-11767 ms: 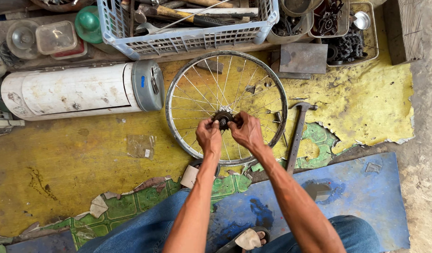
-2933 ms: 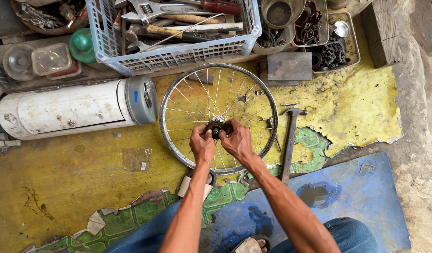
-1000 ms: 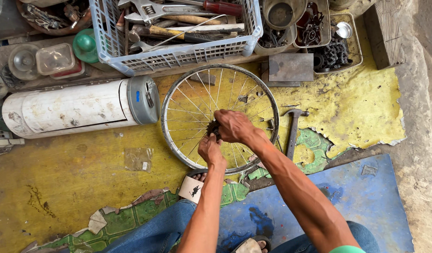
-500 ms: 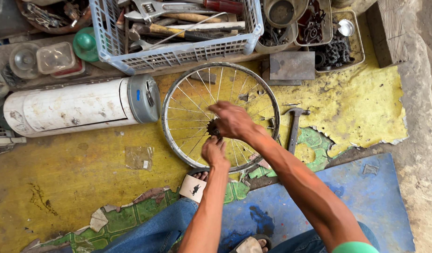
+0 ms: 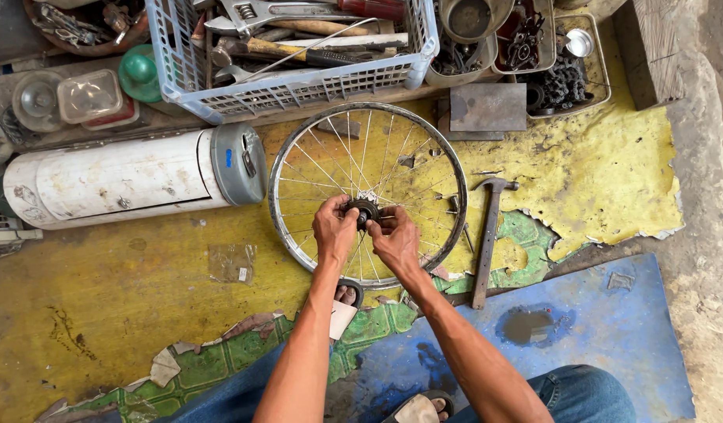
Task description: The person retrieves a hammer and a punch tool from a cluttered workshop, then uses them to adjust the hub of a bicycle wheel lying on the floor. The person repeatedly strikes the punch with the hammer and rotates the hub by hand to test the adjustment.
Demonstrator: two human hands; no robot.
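Our right hand (image 5: 395,239) has come back off the top of the hub (image 5: 365,210), where it was lying half a second ago, and is now meeting our left hand (image 5: 334,227) at it. We are pinching the hub from both sides, fingers curled close on it (neither hand is nearer; it is sitting just ahead of both). The hub's axle is pointing straight up at us, the wheel (image 5: 298,164) lying flat on the yellow floor (image 5: 103,313). Outward, a hammer (image 5: 488,235) is lying to the right and a white cylinder (image 5: 126,180) to the left.
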